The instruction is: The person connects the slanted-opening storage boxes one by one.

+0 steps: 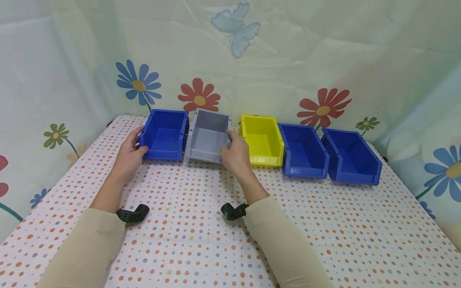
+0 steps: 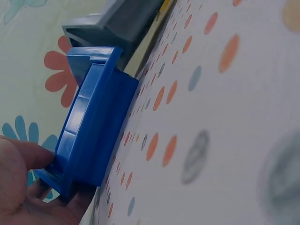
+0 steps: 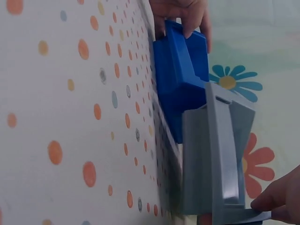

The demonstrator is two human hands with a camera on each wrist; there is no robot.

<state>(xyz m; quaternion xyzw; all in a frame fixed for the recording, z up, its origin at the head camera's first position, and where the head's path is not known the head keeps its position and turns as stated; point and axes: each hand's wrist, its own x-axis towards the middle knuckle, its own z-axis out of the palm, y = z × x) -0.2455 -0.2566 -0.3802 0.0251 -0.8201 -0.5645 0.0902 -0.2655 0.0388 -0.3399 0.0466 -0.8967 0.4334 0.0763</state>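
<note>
My left hand (image 1: 130, 154) grips the left side of a blue storage bin (image 1: 166, 138), thumb over the wall near its front corner and fingers outside. In the left wrist view the thumb presses inside the rim of that blue bin (image 2: 86, 122). My right hand (image 1: 235, 152) pinches the right wall of a grey storage bin (image 1: 210, 135), just right of the blue one. The grey bin leans a little compared with its neighbour. In the right wrist view, the grey bin (image 3: 222, 154) overlaps the blue bin's near end. Both bins' insides show bare floors.
Right of the grey bin stand a yellow bin (image 1: 263, 140) and two more blue bins, one nearer (image 1: 304, 150) and one at the far right (image 1: 351, 156). The dotted tablecloth (image 1: 187, 232) spreads in front. A flowered curtain (image 1: 288, 60) hangs behind the row.
</note>
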